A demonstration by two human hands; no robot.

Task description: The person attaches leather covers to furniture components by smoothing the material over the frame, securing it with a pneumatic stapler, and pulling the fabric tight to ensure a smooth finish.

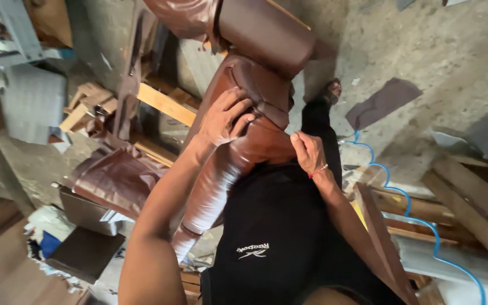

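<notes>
- Against the person's lap and black shirt (280, 237) lies a brown leather-covered armrest (238, 152), a long padded piece — its long axis runs from lower left, near the left elbow, up and right toward the frame's top centre.
- Upper end of armrest points away from the body, toward a bigger brown upholstered block (255, 28) at top; can't tell if the two touch.
- Lower end is pale and shiny w/ glare, and narrows to a seamed cuff just beside the left forearm.
- Left hand (224, 118): palm down on the armrest's upper part, fingers curled over a leather fold and gripping it — not spread flat.
- Right hand (307, 151): at the armrest's right edge, thumb and fingers pressed together, pinching the leather edge; a thin red band sits on the wrist.
- Hands are apart, one each side of the padded middle.
- Left of the armrest: a loose sheet of brown leather (117, 175) draped over wooden slats (165, 104), and a dark flat panel (86, 254) lower down.
- Right side: a blue hose (393, 189) snakes across the concrete floor (425, 45), past wood planks (470, 192).
- A sandalled foot (330, 90) shows beyond the right hand.
</notes>
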